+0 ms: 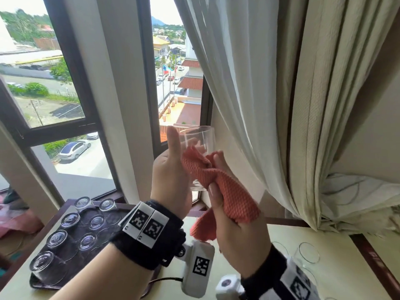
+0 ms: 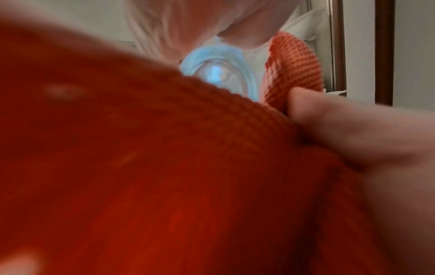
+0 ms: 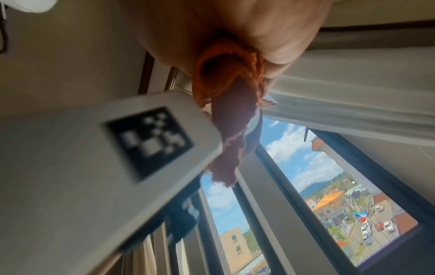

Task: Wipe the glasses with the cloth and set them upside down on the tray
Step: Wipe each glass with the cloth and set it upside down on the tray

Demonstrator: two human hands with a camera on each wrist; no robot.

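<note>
Raised in front of the window, a clear glass (image 1: 195, 137) stands upright in my left hand (image 1: 171, 169), which grips its side with the thumb up along the rim. My right hand (image 1: 233, 234) grips a bunched orange waffle cloth (image 1: 229, 198) and presses it against the glass's near side. The left wrist view is mostly filled by the cloth (image 2: 164, 176), with the glass base (image 2: 216, 74) showing above it. A tail of cloth (image 3: 230, 130) hangs from my right palm (image 3: 235, 28). Several glasses (image 1: 70, 219) stand upside down on the dark tray (image 1: 112, 217) at lower left.
Upright clear glasses (image 1: 308, 253) stand on the pale table (image 1: 249, 267) at lower right, partly behind my right wrist. A white sheer curtain (image 1: 238, 83) and a heavier cream drape (image 1: 324, 126) hang close to the right. The window frame (image 1: 71, 61) is straight ahead.
</note>
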